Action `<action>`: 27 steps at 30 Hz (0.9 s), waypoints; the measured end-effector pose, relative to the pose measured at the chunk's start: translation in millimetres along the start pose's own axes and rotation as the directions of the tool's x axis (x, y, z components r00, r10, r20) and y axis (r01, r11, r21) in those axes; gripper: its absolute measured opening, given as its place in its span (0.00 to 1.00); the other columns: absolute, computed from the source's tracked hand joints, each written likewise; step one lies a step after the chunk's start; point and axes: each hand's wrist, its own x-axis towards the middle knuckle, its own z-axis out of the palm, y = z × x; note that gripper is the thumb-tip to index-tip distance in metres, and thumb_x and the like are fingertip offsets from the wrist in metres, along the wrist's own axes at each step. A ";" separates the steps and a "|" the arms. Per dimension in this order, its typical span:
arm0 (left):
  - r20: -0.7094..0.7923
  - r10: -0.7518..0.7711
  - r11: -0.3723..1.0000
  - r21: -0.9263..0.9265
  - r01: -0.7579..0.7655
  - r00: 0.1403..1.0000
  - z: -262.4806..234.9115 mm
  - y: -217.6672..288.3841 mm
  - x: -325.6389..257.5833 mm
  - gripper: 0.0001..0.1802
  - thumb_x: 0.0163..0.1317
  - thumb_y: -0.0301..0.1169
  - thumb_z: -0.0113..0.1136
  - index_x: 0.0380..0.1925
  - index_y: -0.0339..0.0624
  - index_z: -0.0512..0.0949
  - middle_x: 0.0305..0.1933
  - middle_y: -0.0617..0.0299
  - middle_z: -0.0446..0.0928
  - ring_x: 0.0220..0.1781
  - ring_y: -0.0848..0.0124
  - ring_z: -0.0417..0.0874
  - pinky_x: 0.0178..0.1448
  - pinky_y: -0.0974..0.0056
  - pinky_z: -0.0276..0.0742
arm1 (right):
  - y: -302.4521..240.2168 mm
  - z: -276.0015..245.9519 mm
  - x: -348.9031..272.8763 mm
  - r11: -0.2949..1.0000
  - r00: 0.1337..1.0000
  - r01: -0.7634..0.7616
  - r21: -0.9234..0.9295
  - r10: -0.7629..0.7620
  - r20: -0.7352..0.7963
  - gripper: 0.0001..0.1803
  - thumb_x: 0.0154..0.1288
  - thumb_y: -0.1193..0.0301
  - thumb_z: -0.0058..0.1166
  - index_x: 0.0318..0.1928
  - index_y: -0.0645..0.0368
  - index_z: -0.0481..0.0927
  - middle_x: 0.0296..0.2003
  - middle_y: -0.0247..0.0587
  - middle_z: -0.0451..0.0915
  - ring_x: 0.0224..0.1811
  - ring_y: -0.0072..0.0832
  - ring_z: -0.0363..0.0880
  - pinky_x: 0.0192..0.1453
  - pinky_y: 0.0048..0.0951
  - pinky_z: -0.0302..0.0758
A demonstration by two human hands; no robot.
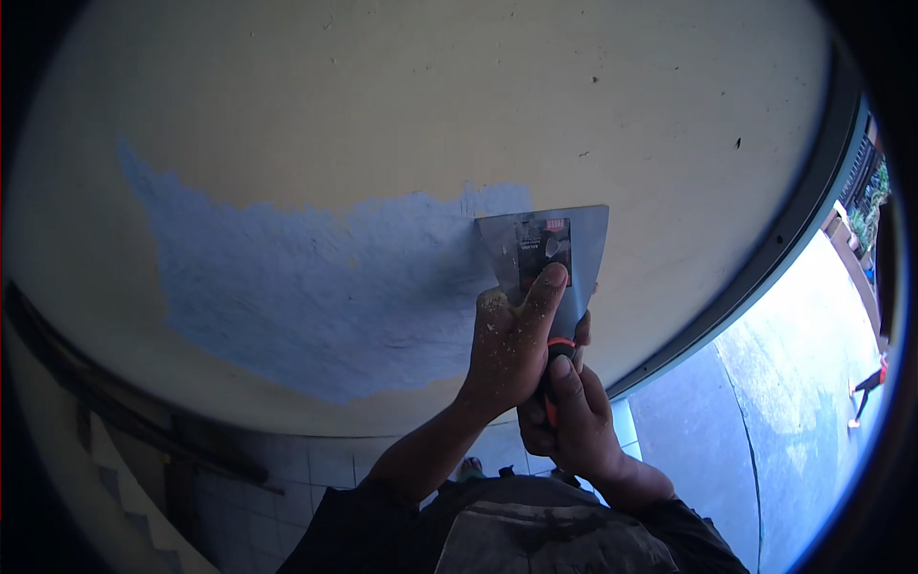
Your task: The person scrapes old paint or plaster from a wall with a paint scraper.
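A wide putty knife (591, 251) with a flared metal blade and a dark label is held up against the cream wall (411, 115). Its black and orange handle sits in my right hand (585, 426), whose fingers are wrapped round it. Higher up, my left hand (512, 349) grips the lower part of the blade, its thumb lying along the face; pale dust specks that hand. To the left of the blade spreads a ragged grey-blue patch (316, 287), where the wall's surface differs from the cream around it. The blade's left corner is by the patch's right end.
A dark frame edge (755, 277) borders the wall on the right, with bright paved ground (688, 440) beyond. A dark rail (134, 421) and steps (129, 507) are at lower left, near floor tiles (330, 467). Far right, another person (868, 390) is partly visible.
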 end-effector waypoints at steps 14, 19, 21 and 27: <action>0.054 -0.013 1.000 -0.020 0.014 0.998 4.9 -1.7 -8.1 0.24 0.69 0.48 0.48 0.33 0.35 0.78 0.21 0.61 0.77 0.22 0.76 0.78 0.27 0.71 0.71 | 20.3 -22.6 2.5 0.983 0.980 0.176 -0.059 -0.169 0.103 0.22 0.74 0.50 0.32 0.40 0.59 0.64 0.19 0.35 0.66 0.11 0.19 0.60 0.14 0.20 0.57; 0.039 -0.241 0.958 0.170 0.231 0.970 3.0 -105.5 -31.9 0.25 0.68 0.47 0.49 0.31 0.33 0.79 0.26 0.57 0.81 0.27 0.70 0.83 0.35 0.64 0.77 | 82.4 -90.3 -22.0 0.992 0.992 0.122 -0.036 -0.123 -0.035 0.24 0.73 0.48 0.31 0.38 0.58 0.66 0.17 0.34 0.65 0.11 0.20 0.61 0.14 0.21 0.57; 0.050 -0.224 0.968 0.125 0.217 0.973 2.2 -126.2 -45.0 0.24 0.68 0.46 0.50 0.32 0.32 0.79 0.26 0.57 0.82 0.28 0.70 0.83 0.35 0.64 0.77 | 100.8 -111.2 -25.6 0.996 0.993 0.082 -0.028 -0.084 -0.087 0.25 0.73 0.48 0.31 0.38 0.58 0.67 0.17 0.34 0.66 0.11 0.20 0.61 0.14 0.22 0.57; -0.016 -0.272 0.961 0.047 0.272 0.962 0.0 -130.5 -46.2 0.20 0.67 0.41 0.52 0.33 0.32 0.80 0.27 0.56 0.82 0.29 0.70 0.84 0.35 0.66 0.76 | 109.5 -119.9 -22.2 0.998 0.996 0.053 -0.035 -0.055 -0.076 0.24 0.75 0.51 0.31 0.31 0.58 0.66 0.17 0.31 0.65 0.14 0.19 0.61 0.18 0.21 0.58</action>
